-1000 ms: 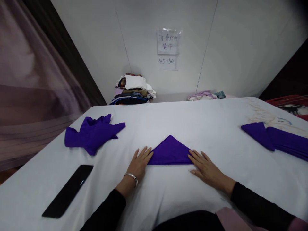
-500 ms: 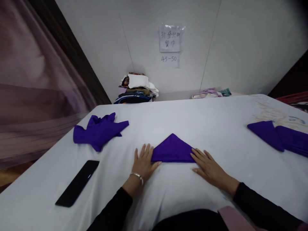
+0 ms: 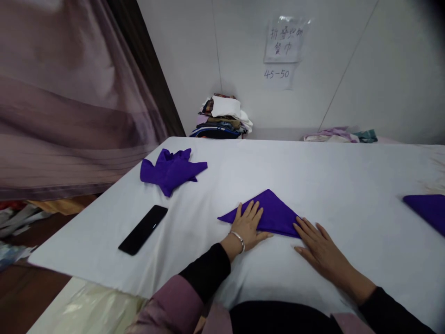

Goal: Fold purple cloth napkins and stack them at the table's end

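A purple cloth napkin (image 3: 276,211), folded into a flat triangle, lies on the white-covered table (image 3: 278,167) with its peak pointing away from me. My left hand (image 3: 247,227) rests flat on its left part, fingers outstretched, covering some of the lower edge; a silver bracelet circles the wrist. At the right corner, the fingertips of my right hand (image 3: 318,246) touch the cloth, with the fingers extended and the palm over the table. Neither hand grips anything.
A crumpled purple cloth (image 3: 172,171) lies at the back left, with a black phone (image 3: 143,229) in front of it. Another folded purple cloth (image 3: 429,208) is at the right edge. Piled clothes (image 3: 224,116) sit beyond the far edge, below a handwritten sign (image 3: 283,44) on the wall.
My left hand has moved from the napkin's left corner inward onto the cloth, uncovering that corner. My right hand stays at the right corner. The camera view has turned left.
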### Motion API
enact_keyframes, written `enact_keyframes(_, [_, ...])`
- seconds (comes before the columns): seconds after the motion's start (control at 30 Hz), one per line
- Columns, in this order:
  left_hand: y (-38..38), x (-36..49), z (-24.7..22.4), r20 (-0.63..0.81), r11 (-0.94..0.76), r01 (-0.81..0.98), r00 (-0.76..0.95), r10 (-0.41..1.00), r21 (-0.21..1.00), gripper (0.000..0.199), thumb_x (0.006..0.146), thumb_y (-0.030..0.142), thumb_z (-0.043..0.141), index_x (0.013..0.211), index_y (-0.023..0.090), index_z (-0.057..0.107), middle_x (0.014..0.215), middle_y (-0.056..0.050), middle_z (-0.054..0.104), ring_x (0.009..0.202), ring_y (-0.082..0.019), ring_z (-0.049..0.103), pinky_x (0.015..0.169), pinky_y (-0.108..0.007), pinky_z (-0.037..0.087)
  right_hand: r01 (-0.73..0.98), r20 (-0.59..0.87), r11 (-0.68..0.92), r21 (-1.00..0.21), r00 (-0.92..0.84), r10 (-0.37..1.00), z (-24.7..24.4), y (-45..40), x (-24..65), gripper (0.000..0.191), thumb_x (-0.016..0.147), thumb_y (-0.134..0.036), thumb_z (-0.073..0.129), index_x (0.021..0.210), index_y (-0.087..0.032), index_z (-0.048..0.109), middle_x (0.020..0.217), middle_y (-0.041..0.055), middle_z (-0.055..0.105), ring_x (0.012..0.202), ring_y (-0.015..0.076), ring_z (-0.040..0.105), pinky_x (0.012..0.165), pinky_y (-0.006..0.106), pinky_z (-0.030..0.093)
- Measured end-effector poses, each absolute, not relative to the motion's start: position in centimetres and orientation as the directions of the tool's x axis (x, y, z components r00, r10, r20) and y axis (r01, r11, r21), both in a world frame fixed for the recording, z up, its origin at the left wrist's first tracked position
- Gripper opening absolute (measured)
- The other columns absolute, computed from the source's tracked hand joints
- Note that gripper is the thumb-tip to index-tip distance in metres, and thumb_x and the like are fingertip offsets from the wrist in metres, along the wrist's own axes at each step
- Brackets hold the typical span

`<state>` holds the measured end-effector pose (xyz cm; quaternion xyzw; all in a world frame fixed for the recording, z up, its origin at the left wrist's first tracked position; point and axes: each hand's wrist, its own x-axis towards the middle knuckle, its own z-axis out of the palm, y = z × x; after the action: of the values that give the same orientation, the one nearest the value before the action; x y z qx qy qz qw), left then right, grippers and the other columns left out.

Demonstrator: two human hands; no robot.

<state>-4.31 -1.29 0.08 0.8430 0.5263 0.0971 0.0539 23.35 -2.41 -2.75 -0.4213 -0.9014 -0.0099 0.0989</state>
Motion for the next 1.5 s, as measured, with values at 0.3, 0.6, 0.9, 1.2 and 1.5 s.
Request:
enact_keyframes(0.3, [-1.0, -10.5, 0.3, -0.027, -0.198, 0.968, 0.204, 0.979, 0.152, 0.078, 0.082, 0.068, 0.023, 0.141, 0.018, 0.024, 0.149, -0.009, 0.024, 0.138, -0.027, 0.015, 0.110, -0.055, 0.011, 0.767, 0.164, 0.637, -0.076, -0.621, 0.767, -2.4, -2.5, 23.3, 0.065, 0.091, -0.051, 0.036, 0.146, -0.026, 0.013, 0.148, 0.0066, 0.025, 0.135, 0.0248, 0.022, 0.107, 0.050, 0.021])
enact_keyframes(0.6, [-0.8, -11.1, 0.2, -0.030, -0.122, 0.988, 0.125, 0.992, 0.092, 0.073, 0.083, 0.064, 0.030, 0.140, 0.017, 0.029, 0.149, -0.011, 0.025, 0.138, -0.028, 0.016, 0.108, -0.057, 0.014, 0.771, 0.128, 0.620, -0.146, -0.607, 0.784, -1.6, -2.6, 22.9, 0.061, 0.092, -0.050, 0.034, 0.145, -0.026, 0.015, 0.149, 0.0059, 0.024, 0.137, 0.0237, 0.018, 0.108, 0.050, 0.019])
enact_keyframes(0.9, [-1.2, -8.4, 1.6, 0.166, -0.189, 0.979, 0.175, 0.970, 0.076, 0.059, 0.086, 0.052, 0.039, 0.134, 0.017, 0.039, 0.144, -0.013, 0.035, 0.135, -0.029, 0.024, 0.107, -0.059, 0.015, 0.761, 0.116, 0.600, -0.247, -0.591, 0.798, -0.9, -2.6, 22.6, 0.058, 0.092, -0.050, 0.034, 0.144, -0.027, 0.021, 0.149, 0.0077, 0.023, 0.137, 0.0258, 0.018, 0.108, 0.053, 0.019])
enact_keyframes(1.2, [-2.1, -3.5, 1.4, 0.104, -0.534, 0.825, 0.524, 0.845, 0.185, 0.047, 0.083, 0.017, 0.043, 0.131, 0.020, 0.043, 0.140, -0.007, 0.042, 0.132, -0.022, 0.032, 0.108, -0.049, 0.027, 0.756, 0.048, 0.538, -0.373, -0.564, 0.825, 0.4, -3.0, 24.0, 0.057, 0.092, -0.049, 0.037, 0.142, -0.024, 0.028, 0.148, 0.0077, 0.025, 0.136, 0.0236, 0.020, 0.109, 0.049, 0.020])
enact_keyframes(1.5, [-1.6, 0.6, 1.7, 0.183, -0.624, 0.770, 0.600, 0.779, 0.133, 0.040, 0.086, 0.025, 0.045, 0.126, 0.022, 0.048, 0.134, -0.006, 0.050, 0.121, -0.024, 0.045, 0.102, -0.045, 0.034, 0.724, 0.209, 0.584, -0.368, -0.547, 0.811, 0.3, -3.3, 25.5, 0.040, 0.092, -0.033, 0.042, 0.131, -0.022, 0.048, 0.135, 0.0093, 0.047, 0.126, 0.0242, 0.041, 0.104, 0.050, 0.032])
